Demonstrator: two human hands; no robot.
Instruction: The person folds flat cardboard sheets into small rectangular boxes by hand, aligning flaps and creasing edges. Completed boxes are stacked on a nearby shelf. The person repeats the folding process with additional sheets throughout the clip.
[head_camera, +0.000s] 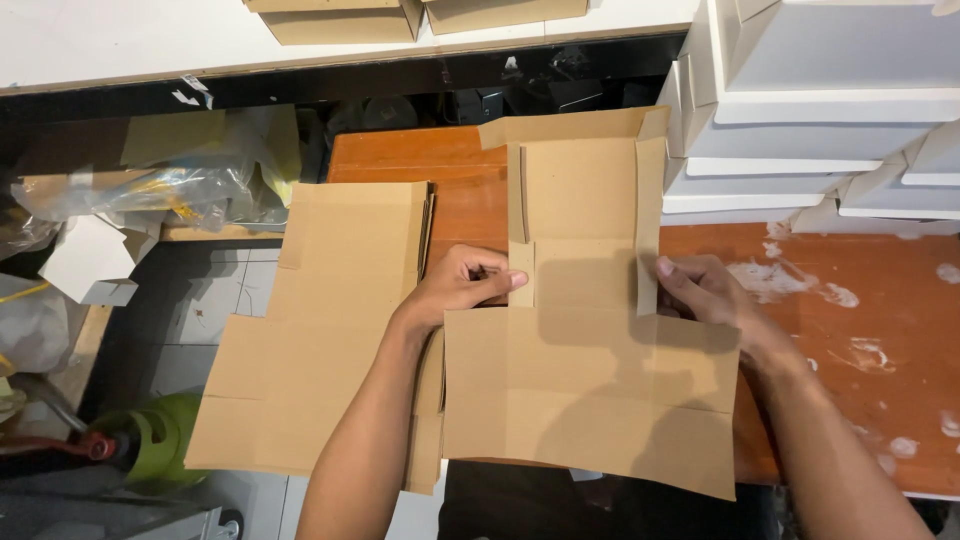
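1. While it lies flat on the orange worktop (860, 350), the brown die-cut cardboard box blank (590, 390) spreads between both hands, creased, side flaps raised.
2. Left hand (465, 285) pinches its left flap.
3. Right hand (705, 290) grips its right flap.

Stacked white boxes (800, 120) block the right rear; bare orange table (860, 400) lies open near right
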